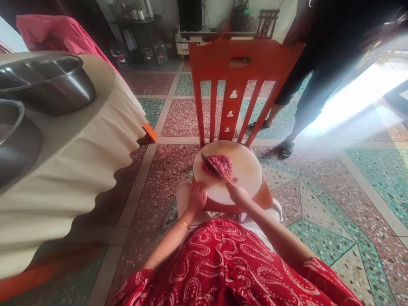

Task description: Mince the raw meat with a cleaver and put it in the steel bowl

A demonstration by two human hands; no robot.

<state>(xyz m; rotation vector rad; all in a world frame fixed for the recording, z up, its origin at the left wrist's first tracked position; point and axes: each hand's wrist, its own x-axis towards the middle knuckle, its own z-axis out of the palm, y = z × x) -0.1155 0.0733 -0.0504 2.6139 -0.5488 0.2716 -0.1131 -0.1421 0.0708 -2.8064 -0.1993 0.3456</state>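
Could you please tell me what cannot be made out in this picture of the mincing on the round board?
Head view only:
- Knife handle: hidden inside the right hand.
- Minced meat: too small to tell its kind.
- Chair seat: covered by the cutting board.
- Left hand fingertips: curled over the board's edge.

Strong daylight floods in from the upper right, washing out the patterned terrazzo floor (pixel 360 97) with glare. Edges bend and smear with wide-angle distortion; the centre stays sharp.
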